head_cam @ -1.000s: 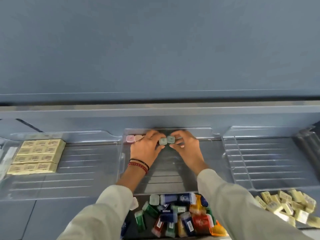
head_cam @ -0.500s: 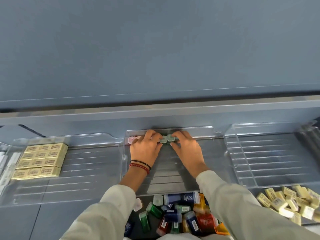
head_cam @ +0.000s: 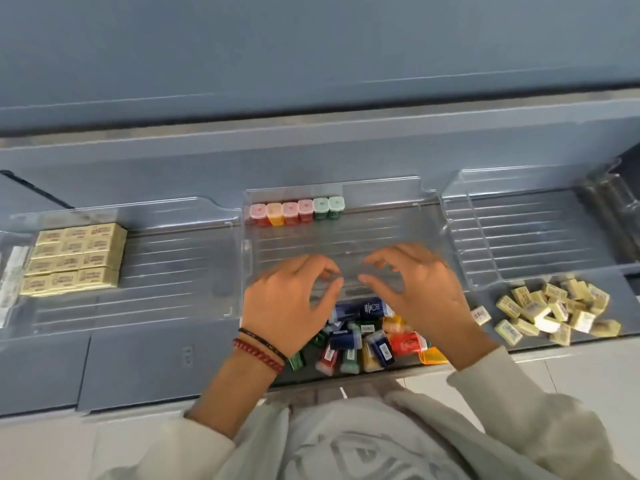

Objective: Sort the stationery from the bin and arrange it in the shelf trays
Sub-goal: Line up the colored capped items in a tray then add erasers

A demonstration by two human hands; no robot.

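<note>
Nearest the camera, a pale sweatshirt (head_cam: 363, 441) fills the lower edge, and the left wrist carries a black and a red bracelet (head_cam: 260, 348). Just beyond lies the dark bin (head_cam: 408, 370), holding a loose heap of small stationery boxes (head_cam: 367, 336) in blue, red, green, yellow and orange, lying at mixed angles. The left hand (head_cam: 291, 303) and the right hand (head_cam: 426, 292) hover above the far edge of the bin and the front of the clear middle tray (head_cam: 346, 244); the fingers of both are loosely curled, thumb and forefinger apart, with nothing held. To the right of the bin lies a loose pile of yellow erasers (head_cam: 554, 306). In the clear left tray (head_cam: 173, 271), a squared block of yellow erasers (head_cam: 74, 258) sits at the left. The clear right tray (head_cam: 519, 230) stands beside the middle tray. At the back left of the middle tray, six upright boxes (head_cam: 297, 211) stand in a touching row: four with pink lids, two with green lids.
</note>
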